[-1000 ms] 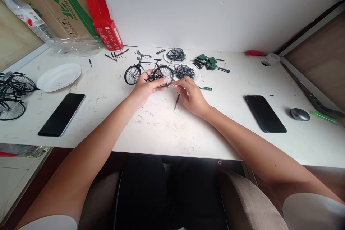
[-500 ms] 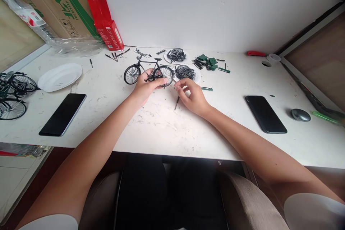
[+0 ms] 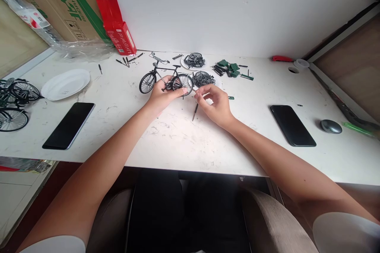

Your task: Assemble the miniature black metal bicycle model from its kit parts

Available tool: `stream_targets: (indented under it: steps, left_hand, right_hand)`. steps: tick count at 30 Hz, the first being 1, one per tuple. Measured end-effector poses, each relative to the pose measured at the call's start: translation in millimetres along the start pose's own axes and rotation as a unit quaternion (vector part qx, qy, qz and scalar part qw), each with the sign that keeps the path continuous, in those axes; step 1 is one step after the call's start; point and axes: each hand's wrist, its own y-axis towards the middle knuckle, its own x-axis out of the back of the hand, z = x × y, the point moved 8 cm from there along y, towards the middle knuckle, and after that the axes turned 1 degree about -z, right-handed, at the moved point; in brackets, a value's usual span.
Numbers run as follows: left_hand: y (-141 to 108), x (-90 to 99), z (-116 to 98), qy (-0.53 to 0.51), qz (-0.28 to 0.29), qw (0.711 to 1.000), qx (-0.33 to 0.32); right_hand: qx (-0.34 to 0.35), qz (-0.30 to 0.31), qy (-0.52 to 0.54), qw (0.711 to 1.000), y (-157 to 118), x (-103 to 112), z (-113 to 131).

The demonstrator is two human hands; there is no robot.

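Note:
A black model bicycle (image 3: pixel 159 72) is held upright just above the table, its handlebar toward the left. My left hand (image 3: pixel 162 97) grips it from below, thumb across the rear wheel. Just right of that wheel is my right hand (image 3: pixel 214 102), thumb and forefinger pinched together at the wheel's edge; whatever is between the fingertips is too small to name. A thin dark rod (image 3: pixel 195 112), perhaps a small screwdriver, lies on the table left of my right hand. Behind my hands, a white plate (image 3: pixel 219 83) carries black bicycle parts (image 3: pixel 202 78).
Another plate of parts (image 3: pixel 194 60) stands behind, with green and black pieces (image 3: pixel 228 68) to its right. Phones lie at left (image 3: pixel 69 125) and right (image 3: pixel 293 125). At the left are finished-looking model bicycles (image 3: pixel 18 91), a white plate (image 3: pixel 65 84) and a red box (image 3: pixel 121 37).
The bicycle and my left hand have shifted slightly right and the bicycle has turned a little. My right hand has also moved slightly right, its fingertips still pinched by the rear wheel.

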Motion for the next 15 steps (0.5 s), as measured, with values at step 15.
stream_targets:
  steps: [15]
  left_hand:
    - [2, 1.3, 9, 0.014, 0.003, 1.000, 0.024]
  right_hand:
    - [-0.151, -0.047, 0.161, 0.974, 3, 3, -27]
